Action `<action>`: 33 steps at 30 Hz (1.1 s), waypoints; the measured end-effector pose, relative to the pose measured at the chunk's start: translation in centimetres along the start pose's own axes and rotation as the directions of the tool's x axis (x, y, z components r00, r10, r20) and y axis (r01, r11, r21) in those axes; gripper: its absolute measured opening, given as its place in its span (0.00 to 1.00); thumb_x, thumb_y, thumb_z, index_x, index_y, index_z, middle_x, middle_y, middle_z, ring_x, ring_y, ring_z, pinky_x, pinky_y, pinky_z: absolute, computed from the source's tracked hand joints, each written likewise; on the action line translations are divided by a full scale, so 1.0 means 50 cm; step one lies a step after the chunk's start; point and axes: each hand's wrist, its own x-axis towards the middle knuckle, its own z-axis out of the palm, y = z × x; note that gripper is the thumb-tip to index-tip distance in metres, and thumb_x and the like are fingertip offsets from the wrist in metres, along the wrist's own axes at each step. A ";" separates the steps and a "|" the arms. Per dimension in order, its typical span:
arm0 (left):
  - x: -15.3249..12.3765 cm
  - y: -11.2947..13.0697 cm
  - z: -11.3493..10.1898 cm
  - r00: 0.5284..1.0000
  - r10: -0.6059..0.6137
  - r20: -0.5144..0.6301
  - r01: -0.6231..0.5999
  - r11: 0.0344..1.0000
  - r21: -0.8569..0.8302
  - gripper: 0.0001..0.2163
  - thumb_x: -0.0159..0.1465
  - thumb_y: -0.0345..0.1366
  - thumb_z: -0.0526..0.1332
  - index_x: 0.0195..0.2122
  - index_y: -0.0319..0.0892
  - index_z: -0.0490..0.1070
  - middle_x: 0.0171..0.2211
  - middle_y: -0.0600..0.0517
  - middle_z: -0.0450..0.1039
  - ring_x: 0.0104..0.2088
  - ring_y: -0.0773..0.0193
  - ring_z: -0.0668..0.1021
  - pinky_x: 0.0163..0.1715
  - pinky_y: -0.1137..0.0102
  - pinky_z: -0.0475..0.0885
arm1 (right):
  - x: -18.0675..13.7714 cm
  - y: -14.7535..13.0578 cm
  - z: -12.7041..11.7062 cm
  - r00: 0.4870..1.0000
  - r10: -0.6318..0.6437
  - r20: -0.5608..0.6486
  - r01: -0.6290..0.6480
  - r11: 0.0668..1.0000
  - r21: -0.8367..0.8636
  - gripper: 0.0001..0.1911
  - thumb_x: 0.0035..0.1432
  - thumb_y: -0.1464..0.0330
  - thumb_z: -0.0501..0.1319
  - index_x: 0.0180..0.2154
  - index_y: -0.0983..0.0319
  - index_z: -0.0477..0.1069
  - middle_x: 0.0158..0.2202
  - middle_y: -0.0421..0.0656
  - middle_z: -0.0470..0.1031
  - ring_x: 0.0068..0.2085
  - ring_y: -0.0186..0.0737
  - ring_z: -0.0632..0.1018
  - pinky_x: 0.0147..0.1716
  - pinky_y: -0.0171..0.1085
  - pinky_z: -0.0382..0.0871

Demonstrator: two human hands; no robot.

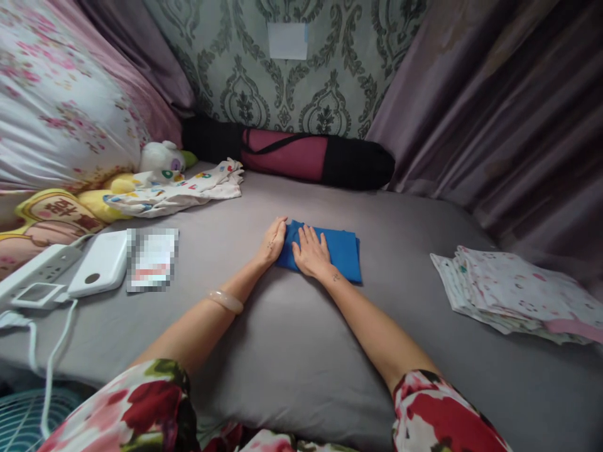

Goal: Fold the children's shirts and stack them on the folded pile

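A folded blue cloth [342, 251] lies on the grey bed sheet [292, 339] in the middle of the view. My right hand [311, 254] rests flat on its left half, fingers stretched out and slightly apart. My left hand [272, 242] lies at the cloth's left edge, fingers together and extended, touching the fold. A pale bangle [227, 301] circles my left wrist. Both sleeves are red floral fabric.
A stack of folded patterned cloths [513, 292] lies at the right. A white printed garment [179, 188] and soft toys [162, 157] sit at the back left. A power strip [32, 270] and white power bank [98, 263] lie at the left. A maroon-and-black roll bag [311, 157] lines the wall.
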 end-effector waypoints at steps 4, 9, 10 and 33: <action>0.000 -0.001 0.000 1.000 -0.001 -0.009 0.001 1.000 -0.007 0.26 0.70 0.43 0.39 0.60 0.34 0.64 0.63 0.43 0.62 0.66 0.61 0.60 0.66 0.63 0.52 | 0.016 -0.014 -0.024 0.999 0.013 0.052 -0.014 1.000 0.016 0.33 0.68 0.59 0.39 0.67 0.72 0.48 0.70 0.53 0.44 0.69 0.48 0.46 0.66 0.54 0.36; 0.002 -0.002 -0.001 1.000 -0.003 -0.015 0.003 1.000 -0.001 0.26 0.70 0.43 0.38 0.60 0.34 0.63 0.63 0.43 0.62 0.65 0.61 0.61 0.65 0.63 0.54 | 0.044 -0.061 -0.025 0.999 -0.051 0.009 0.052 0.998 -0.020 0.32 0.67 0.63 0.40 0.68 0.72 0.46 0.70 0.52 0.42 0.70 0.47 0.43 0.66 0.51 0.33; 0.002 -0.002 -0.001 1.000 -0.005 -0.016 0.005 1.000 0.001 0.26 0.70 0.43 0.38 0.60 0.35 0.63 0.63 0.44 0.62 0.65 0.61 0.61 0.65 0.63 0.54 | 0.047 -0.068 -0.021 0.997 -0.057 0.044 0.059 0.998 -0.029 0.32 0.66 0.64 0.41 0.68 0.72 0.45 0.70 0.52 0.43 0.70 0.47 0.43 0.66 0.51 0.33; -0.034 0.065 0.072 0.911 0.155 0.382 -0.377 0.688 0.619 0.27 0.70 0.43 0.41 0.66 0.36 0.56 0.67 0.43 0.52 0.68 0.52 0.52 0.66 0.53 0.46 | -0.051 0.108 -0.031 0.989 0.138 -0.060 -0.141 0.988 -0.056 0.30 0.68 0.62 0.42 0.66 0.69 0.52 0.69 0.52 0.48 0.69 0.48 0.48 0.66 0.52 0.37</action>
